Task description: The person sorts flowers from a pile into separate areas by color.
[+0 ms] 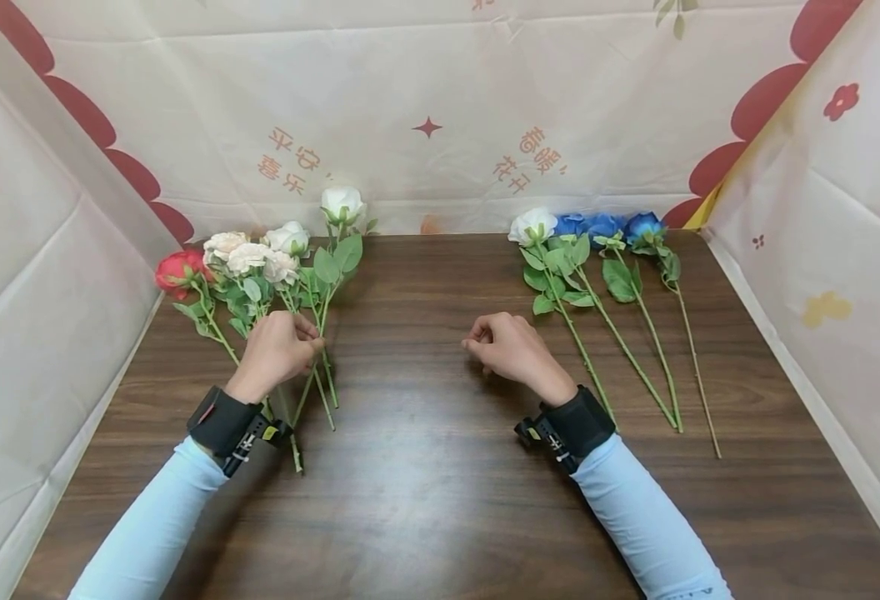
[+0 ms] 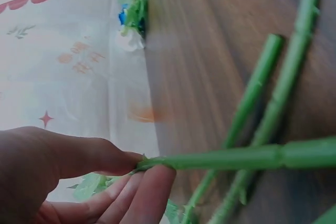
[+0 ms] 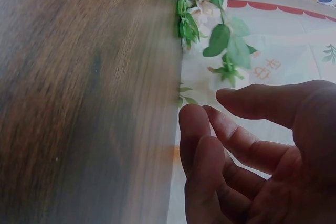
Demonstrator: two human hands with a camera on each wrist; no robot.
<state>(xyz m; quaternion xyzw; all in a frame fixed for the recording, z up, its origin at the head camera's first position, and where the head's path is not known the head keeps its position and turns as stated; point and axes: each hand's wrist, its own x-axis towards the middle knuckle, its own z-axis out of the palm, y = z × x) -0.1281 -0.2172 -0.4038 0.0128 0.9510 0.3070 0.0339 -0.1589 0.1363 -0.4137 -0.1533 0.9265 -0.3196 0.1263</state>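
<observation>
On the left, my left hand [image 1: 278,350] pinches a green stem [image 2: 231,157] between thumb and fingers. This stem belongs to a white rose [image 1: 342,204] raised above the flowers around it. Beside and partly under the hand lie a red rose [image 1: 179,272], another white rose [image 1: 287,238] and several cream flowers [image 1: 248,257]; the hand hides parts of their stems. My right hand [image 1: 513,350] is over the middle right of the table, fingers loosely bent and holding nothing. To its right lies a white rose [image 1: 533,226] on a long stem.
Several blue roses [image 1: 644,227] lie at the back right of the brown wooden table [image 1: 425,467], their stems toward the front. Pale printed cloth [image 1: 425,75] stands behind the table and along both sides. Each wrist wears a black band [image 1: 578,421] with a small camera.
</observation>
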